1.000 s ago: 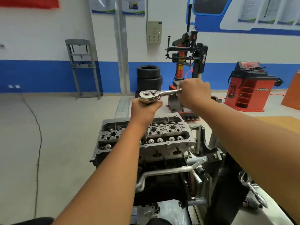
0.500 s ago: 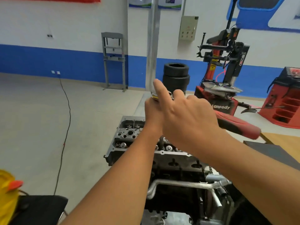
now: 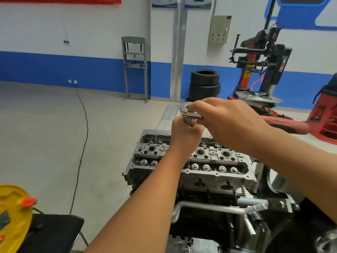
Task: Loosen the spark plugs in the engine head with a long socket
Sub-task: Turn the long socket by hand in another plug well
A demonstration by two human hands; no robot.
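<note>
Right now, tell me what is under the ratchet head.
The left hand grips directly below the ratchet head, with the engine head beneath it. The right hand holds the handle. The socket and the plug well it enters are hidden by the left hand and forearm.

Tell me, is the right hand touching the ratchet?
Touching. The head view shows the right hand lying over the ratchet, its fingers reaching the round head, with no gap visible between them.
</note>
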